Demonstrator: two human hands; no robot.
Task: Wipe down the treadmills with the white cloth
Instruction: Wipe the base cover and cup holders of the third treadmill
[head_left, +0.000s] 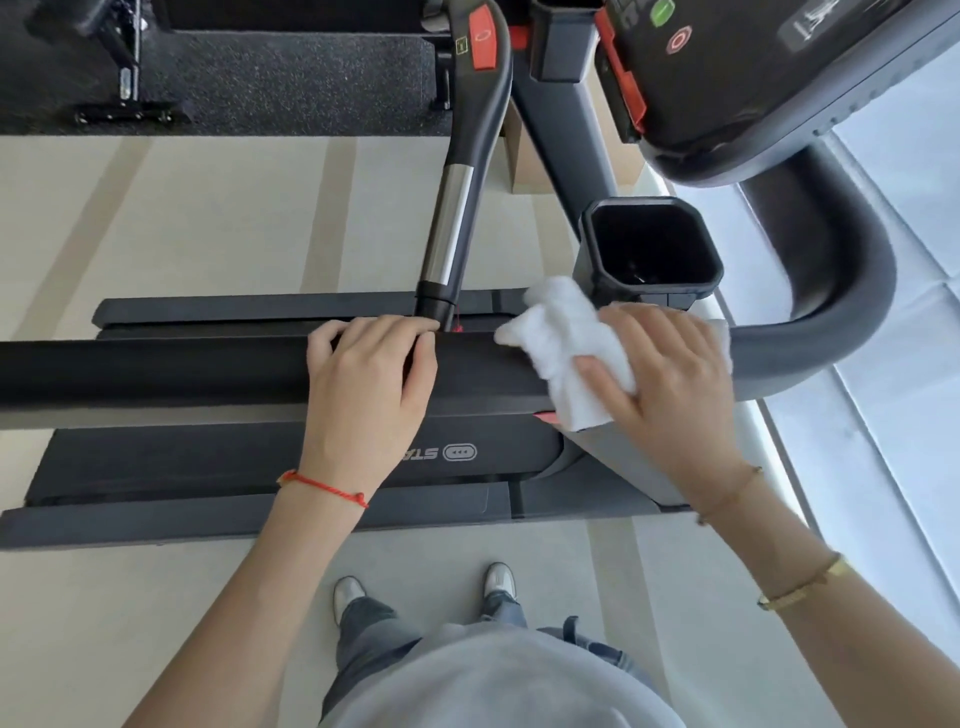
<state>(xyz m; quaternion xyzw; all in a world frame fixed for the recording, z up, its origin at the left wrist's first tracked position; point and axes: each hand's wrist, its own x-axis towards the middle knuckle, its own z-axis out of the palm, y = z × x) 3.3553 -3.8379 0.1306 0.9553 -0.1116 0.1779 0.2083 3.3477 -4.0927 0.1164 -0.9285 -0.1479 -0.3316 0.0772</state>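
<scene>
R hand (670, 384) lies over the crumpled white cloth (561, 343), fingers spread and fairly straight, pressing it onto the wide black padded handrail (208, 371) of the dark grey treadmill (260, 467); thumb sits on the cloth's near side. Cloth bunches out to the left of the hand and hangs a bit over the rail's near edge. L hand (371, 374) rests on the same rail just beside the cloth, not touching it, fingers bent over the far edge, holding the rail. Thin red string bracelet (324, 486) on L wrist; thin gold bracelets (802, 587) on R forearm. Beyond the rail: black square cup holder (649, 249) close to the cloth, chrome-and-black upright handle (449, 228) w/ red button, console above at right. Below: grey shirt, jeans, white shoes (498, 579) on pale floor.
</scene>
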